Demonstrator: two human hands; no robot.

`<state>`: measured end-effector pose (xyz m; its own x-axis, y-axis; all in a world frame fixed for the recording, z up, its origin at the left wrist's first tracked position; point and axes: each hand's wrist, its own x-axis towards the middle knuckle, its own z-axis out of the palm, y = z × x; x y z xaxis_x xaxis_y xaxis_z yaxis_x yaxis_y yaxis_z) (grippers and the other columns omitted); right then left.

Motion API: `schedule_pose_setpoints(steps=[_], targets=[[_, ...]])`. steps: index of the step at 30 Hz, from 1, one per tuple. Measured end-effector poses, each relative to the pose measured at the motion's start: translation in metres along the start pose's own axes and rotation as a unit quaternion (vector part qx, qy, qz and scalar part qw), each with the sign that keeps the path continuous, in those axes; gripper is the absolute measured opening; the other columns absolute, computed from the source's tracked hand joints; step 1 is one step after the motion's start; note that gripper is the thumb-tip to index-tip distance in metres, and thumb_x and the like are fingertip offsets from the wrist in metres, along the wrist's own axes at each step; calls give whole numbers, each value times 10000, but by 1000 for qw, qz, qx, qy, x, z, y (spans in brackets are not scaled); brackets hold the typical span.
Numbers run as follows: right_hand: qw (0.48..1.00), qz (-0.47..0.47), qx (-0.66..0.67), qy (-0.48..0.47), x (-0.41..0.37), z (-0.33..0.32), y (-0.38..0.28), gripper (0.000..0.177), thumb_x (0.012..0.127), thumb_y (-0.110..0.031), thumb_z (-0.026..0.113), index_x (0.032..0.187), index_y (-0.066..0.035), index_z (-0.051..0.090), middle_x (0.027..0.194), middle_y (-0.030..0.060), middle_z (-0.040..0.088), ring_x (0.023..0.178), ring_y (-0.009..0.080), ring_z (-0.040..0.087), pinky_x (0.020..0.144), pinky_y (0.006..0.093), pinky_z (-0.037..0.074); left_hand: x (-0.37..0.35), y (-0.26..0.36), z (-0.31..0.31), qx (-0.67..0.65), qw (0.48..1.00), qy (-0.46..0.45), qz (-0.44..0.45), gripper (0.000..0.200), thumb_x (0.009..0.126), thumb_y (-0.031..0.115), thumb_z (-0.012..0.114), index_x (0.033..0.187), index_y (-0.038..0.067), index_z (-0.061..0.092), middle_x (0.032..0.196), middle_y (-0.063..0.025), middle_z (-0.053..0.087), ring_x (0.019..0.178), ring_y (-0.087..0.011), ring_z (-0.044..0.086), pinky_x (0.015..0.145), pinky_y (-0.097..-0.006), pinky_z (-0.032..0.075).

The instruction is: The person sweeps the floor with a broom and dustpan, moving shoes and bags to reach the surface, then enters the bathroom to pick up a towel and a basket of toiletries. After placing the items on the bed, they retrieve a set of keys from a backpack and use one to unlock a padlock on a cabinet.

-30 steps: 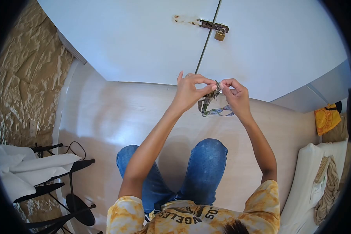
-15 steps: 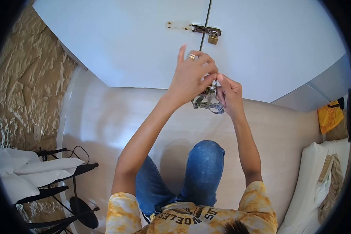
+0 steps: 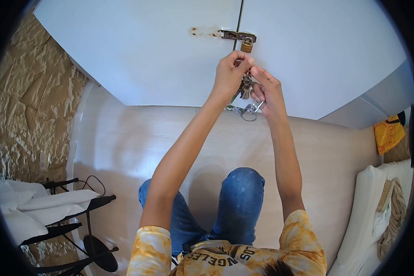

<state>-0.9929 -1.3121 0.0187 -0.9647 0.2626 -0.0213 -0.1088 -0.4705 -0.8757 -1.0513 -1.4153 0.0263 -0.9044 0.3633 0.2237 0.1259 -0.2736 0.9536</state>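
Both hands have risen to upper centre. The left hand (image 3: 229, 73) pinches the top of the key bunch (image 3: 246, 87) just below the brass padlock (image 3: 246, 45). The right hand (image 3: 267, 92) grasps its lanyard (image 3: 237, 109) end. The shirt (image 3: 216, 255) partly reads "NGELES".

The padlock (image 3: 246, 45) is brass-yellow, the keys (image 3: 246, 86) grey, the door (image 3: 138, 55) white and rust-stained. The jeans (image 3: 241, 202) are blue, the shirt (image 3: 303, 239) tie-dyed yellow and white.

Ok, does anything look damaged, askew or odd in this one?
Only the rust-brown streak left of the hasp on the white door, beside the brass padlock: paint looks stained or chipped there. Nothing else stands out.
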Motion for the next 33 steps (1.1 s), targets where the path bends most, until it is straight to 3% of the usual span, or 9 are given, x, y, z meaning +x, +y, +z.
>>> schedule_pose_setpoints(steps=[5, 8, 11, 12, 21, 24, 27, 33], targets=[[996, -33, -86, -5, 3, -4, 2, 238, 749, -181, 674, 871, 17, 629, 488, -42, 440, 391, 26, 299, 370, 186, 243, -5, -8, -2, -22, 1000, 11, 16, 179, 814, 195, 594, 829, 22, 549, 731, -16, 557, 671, -64, 479, 620, -207, 394], [992, -64, -104, 18, 4, -3, 5, 193, 746, -161, 678, 820, 12, 638, 527, -27, 492, 397, 26, 322, 370, 177, 243, -5, -10, -2, -11, 1000, 16, -23, 200, 820, 202, 585, 866, 14, 535, 780, -42, 575, 731, -87, 528, 656, -221, 424], [991, -99, -86, 37, 6, 0, 8, 177, 743, -138, 679, 814, 17, 632, 576, -13, 534, 406, 24, 339, 371, 169, 246, 2, -6, 4, -143, 981, 133, -10, 235, 823, 212, 580, 918, 7, 514, 837, -75, 587, 820, -138, 570, 701, -251, 457], [988, -120, -83, 40, 4, 3, 5, 168, 740, -127, 681, 798, 21, 626, 614, -2, 556, 410, 22, 349, 367, 163, 248, 7, -4, 2, -110, 988, 106, 17, 281, 812, 233, 597, 947, 6, 499, 873, -97, 587, 869, -183, 584, 733, -283, 477], [989, -128, -74, 28, -1, 3, -5, 176, 735, -130, 688, 779, 22, 611, 615, 13, 560, 412, 17, 350, 361, 164, 251, 18, 11, 7, -138, 986, 67, -71, 290, 783, 258, 635, 932, 25, 546, 815, -57, 593, 795, -166, 594, 675, -263, 451], [985, -130, -110, 29, -5, 4, -13, 190, 732, -140, 692, 772, 25, 604, 607, 23, 558, 423, 23, 384, 364, 168, 275, 19, 14, -1, -177, 973, -28, -147, 283, 791, 282, 620, 923, 40, 558, 830, -51, 597, 800, -160, 590, 678, -263, 445], [976, -154, -151, 30, -6, 13, -20, 195, 736, -143, 689, 768, 26, 599, 604, 26, 559, 435, 36, 420, 372, 173, 302, 16, 19, 0, -198, 966, -30, -163, 286, 797, 298, 608, 920, 44, 557, 846, -63, 603, 809, -151, 585, 683, -274, 441], [983, -101, -152, 10, -14, 20, -37, 181, 747, -135, 674, 771, 27, 596, 590, 16, 542, 454, 43, 442, 386, 172, 321, 17, 18, -6, -213, 961, -45, -173, 264, 793, 301, 611, 902, 66, 559, 869, -70, 606, 783, -144, 576, 702, -304, 439]])
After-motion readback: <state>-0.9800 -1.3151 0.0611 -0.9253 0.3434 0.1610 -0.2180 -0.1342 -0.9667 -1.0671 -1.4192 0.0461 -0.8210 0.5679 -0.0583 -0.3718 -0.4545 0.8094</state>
